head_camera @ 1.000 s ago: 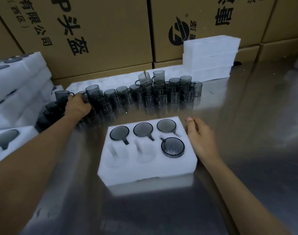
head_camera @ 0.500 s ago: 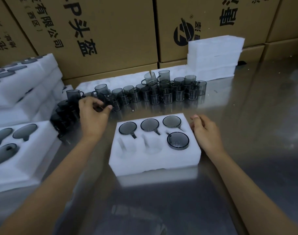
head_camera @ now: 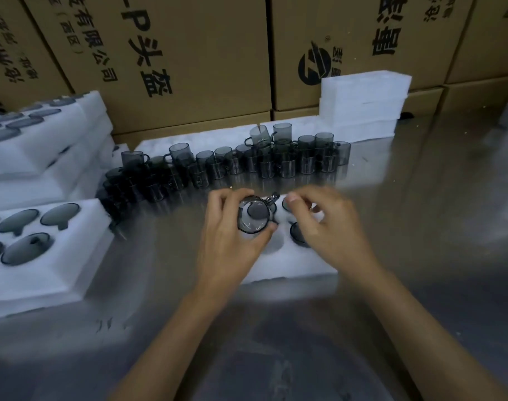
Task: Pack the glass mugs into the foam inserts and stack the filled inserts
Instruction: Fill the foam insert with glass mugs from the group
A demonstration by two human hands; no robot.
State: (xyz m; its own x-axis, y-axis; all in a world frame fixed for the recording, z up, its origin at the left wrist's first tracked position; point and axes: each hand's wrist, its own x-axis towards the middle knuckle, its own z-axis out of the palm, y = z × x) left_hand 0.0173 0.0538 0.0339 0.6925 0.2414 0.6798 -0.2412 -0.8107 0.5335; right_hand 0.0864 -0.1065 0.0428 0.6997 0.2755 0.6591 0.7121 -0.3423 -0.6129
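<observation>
**Mug over the insert: where it may slip or jam**

Head view: The left hand (head_camera: 232,235) has its fingers curled around a mug (head_camera: 254,217), holding it by the rim just above the insert (head_camera: 290,264) on the tabletop (head_camera: 420,227). The right hand (head_camera: 325,224) is blurred; its fingers look bent near the mug's handle, but I cannot tell if they pinch anything. Dark mugs already sit in the far and right pockets.

In my judgement, the handle must meet the slot of the pocket. If it is turned wrongly, pushing down may jam the glass or tear the foam. The light insert may also slide on the smooth metal. A loose grip may drop the mug onto the seated ones. The row of mugs (head_camera: 275,163) stands near behind, so a wide move may knock them.
</observation>
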